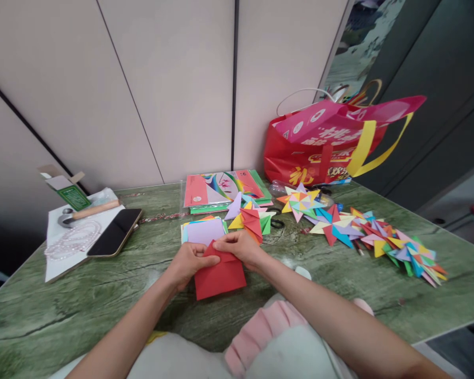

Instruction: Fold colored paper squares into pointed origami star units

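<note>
A partly folded sheet of red origami paper [220, 278] is held up near the table's front, its top edge coming to a slanted corner. My left hand [190, 261] pinches its upper left, thumb on the near face. From the right, my right hand [239, 248] grips the folded corner with the fingers bent over it. Just behind the hands lies a stack of coloured paper squares [205, 231], a lilac one on top. Beside that stack sits a loose group of folded paper pieces [253, 221] in red, yellow, green and lilac.
Several finished paper stars [334, 223] spread along the right side. A packet of coloured paper [225, 189] lies at the back, near a red bag [324, 142]. At left are a phone [116, 232], a hammer [89, 210], a beaded strand [77, 239] and a green box [69, 192].
</note>
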`<act>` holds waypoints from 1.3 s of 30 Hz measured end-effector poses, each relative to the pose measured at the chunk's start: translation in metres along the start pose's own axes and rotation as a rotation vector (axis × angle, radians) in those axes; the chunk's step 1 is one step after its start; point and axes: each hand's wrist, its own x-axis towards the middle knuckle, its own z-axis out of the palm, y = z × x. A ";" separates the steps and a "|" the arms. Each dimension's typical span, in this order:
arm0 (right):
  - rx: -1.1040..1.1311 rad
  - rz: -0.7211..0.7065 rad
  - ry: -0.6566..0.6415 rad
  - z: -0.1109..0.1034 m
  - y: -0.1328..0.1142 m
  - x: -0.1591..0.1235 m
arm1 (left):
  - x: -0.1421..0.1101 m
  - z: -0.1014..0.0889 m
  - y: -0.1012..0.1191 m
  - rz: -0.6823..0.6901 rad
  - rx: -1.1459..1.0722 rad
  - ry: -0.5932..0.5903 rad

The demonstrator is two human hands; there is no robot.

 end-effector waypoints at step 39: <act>-0.139 -0.114 0.052 0.001 0.004 0.003 | 0.000 0.002 0.001 -0.012 0.008 -0.004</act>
